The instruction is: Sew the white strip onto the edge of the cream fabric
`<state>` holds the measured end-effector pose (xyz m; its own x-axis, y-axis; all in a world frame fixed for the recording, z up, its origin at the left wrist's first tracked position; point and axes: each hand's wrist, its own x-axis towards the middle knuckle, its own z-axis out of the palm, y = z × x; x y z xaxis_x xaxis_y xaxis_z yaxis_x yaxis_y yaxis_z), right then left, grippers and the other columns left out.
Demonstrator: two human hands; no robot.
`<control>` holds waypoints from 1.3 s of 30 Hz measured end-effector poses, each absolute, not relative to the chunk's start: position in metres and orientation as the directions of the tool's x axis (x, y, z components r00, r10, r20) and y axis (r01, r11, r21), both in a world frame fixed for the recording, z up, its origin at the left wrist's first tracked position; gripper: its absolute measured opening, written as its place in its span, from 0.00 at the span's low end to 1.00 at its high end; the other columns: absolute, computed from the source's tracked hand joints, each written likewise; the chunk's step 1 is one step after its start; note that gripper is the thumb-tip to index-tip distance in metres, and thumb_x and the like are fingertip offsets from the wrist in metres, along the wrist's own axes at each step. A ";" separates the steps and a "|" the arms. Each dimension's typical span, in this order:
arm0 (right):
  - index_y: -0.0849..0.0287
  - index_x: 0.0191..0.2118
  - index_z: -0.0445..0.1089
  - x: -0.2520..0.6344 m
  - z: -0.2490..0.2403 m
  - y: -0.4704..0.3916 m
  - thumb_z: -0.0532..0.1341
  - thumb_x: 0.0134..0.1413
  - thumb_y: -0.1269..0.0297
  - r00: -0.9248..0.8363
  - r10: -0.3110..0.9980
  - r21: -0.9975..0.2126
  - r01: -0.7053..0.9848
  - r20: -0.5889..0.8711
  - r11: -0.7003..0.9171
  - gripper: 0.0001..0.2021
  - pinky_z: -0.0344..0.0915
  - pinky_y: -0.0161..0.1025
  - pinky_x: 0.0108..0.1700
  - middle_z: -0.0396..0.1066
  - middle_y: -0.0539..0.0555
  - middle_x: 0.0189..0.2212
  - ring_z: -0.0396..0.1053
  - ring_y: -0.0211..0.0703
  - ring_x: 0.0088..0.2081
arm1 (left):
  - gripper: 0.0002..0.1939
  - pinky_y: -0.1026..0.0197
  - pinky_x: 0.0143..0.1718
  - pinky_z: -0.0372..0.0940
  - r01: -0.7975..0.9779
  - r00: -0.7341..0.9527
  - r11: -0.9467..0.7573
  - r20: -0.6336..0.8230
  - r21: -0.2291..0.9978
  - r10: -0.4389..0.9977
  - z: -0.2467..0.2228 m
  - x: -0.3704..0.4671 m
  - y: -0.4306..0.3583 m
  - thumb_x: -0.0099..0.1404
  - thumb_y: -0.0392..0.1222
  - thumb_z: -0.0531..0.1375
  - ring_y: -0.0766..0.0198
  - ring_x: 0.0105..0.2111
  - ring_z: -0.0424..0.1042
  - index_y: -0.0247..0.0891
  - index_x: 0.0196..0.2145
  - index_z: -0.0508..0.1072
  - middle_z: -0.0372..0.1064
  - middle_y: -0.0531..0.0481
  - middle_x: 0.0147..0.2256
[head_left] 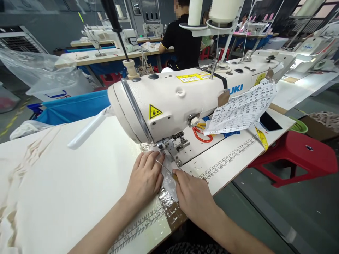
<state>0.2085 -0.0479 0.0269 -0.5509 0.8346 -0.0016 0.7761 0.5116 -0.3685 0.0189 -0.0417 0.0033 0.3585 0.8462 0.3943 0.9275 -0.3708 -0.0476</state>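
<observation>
In the head view, here's the right hand [194,194], fist closed round the handle of a slim metal-shafted tool [175,176], its shaft reaching toward the left hand [145,174]! That left hand lies over the white material [171,187], fingers right by the sewing machine's [164,102] foot; whether it's pinching, I can't tell. The material sits on the tabletop [92,169], between both hands, just before the machine.
</observation>
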 end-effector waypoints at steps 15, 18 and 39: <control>0.66 0.49 0.68 0.217 0.026 -0.063 0.49 0.62 0.75 -0.537 0.843 -0.563 0.685 0.040 0.463 0.15 0.68 0.41 0.33 0.78 0.59 0.35 0.77 0.51 0.34 | 0.19 0.43 0.60 0.59 0.900 0.411 -0.433 0.412 -0.044 0.813 0.009 0.039 -0.058 0.71 0.38 0.49 0.46 0.58 0.64 0.27 0.53 0.71 0.70 0.37 0.54; 0.64 0.49 0.69 0.227 0.027 -0.065 0.49 0.64 0.73 -0.529 0.846 -0.592 0.661 0.069 0.462 0.14 0.67 0.40 0.30 0.78 0.58 0.34 0.77 0.49 0.32 | 0.19 0.42 0.60 0.59 0.904 0.407 -0.424 0.406 -0.053 0.818 0.007 0.040 -0.059 0.71 0.39 0.49 0.46 0.57 0.65 0.27 0.53 0.72 0.70 0.36 0.54; 0.56 0.41 0.66 0.271 0.020 -0.051 0.49 0.70 0.62 -0.388 0.918 -0.777 0.554 0.076 0.298 0.10 0.62 0.35 0.29 0.67 0.46 0.22 0.66 0.39 0.24 | 0.21 0.43 0.62 0.55 0.903 0.426 -0.410 0.371 -0.124 0.825 0.008 0.041 -0.064 0.69 0.36 0.46 0.49 0.56 0.66 0.28 0.53 0.71 0.69 0.36 0.55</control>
